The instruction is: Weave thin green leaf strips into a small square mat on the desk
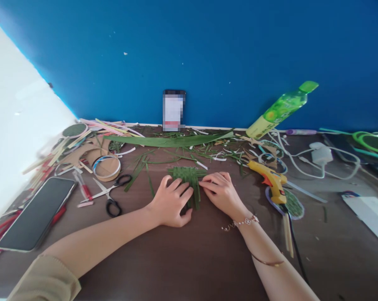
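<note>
A small woven mat of green leaf strips lies on the brown table, loose strip ends hanging toward me. My left hand rests on its left side, fingers bent and pressing the weave. My right hand lies on the right side, fingertips pinched on a strip at the mat's edge. A beaded bracelet circles my right wrist.
Black-handled scissors and a dark phone lie to the left, with tape rolls and paper strips behind. A yellow glue gun, a tilted green bottle and a white charger are on the right. A long green leaf lies by the blue wall.
</note>
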Motion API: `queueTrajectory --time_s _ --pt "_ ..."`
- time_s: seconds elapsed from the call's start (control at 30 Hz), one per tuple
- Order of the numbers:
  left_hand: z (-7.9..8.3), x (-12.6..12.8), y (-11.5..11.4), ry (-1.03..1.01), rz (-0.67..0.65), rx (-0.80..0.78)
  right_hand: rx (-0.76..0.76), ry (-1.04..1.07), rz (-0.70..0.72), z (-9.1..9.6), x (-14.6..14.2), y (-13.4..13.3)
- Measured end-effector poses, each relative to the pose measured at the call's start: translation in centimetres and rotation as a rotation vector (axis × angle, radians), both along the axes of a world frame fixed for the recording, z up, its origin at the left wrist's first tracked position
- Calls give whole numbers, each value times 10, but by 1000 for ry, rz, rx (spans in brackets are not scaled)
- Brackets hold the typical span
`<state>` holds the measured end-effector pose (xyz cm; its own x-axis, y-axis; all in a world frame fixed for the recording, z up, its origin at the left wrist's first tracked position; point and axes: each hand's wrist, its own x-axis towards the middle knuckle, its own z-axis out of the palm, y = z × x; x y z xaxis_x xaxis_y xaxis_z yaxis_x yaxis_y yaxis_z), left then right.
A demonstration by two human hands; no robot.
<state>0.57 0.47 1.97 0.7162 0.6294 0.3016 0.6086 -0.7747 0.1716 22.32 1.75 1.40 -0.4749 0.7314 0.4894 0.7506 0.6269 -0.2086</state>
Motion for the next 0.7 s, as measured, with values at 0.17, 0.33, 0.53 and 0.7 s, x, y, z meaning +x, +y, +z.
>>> queueTrajectory --time_s 0.17,0.33,0.53,0.7 --pt "-3 -1 0 0 3 63 -8 -27 3 1 0 -1" --pt "-5 -2 1 6 -4 106 -2 -34 1 2 0 -2" --pt "-4 -3 3 17 -30 114 -7 -24 1 1 -1 -2" --pt "-1 -4 2 54 -42 120 -12 -21 3 0 -1 -2"
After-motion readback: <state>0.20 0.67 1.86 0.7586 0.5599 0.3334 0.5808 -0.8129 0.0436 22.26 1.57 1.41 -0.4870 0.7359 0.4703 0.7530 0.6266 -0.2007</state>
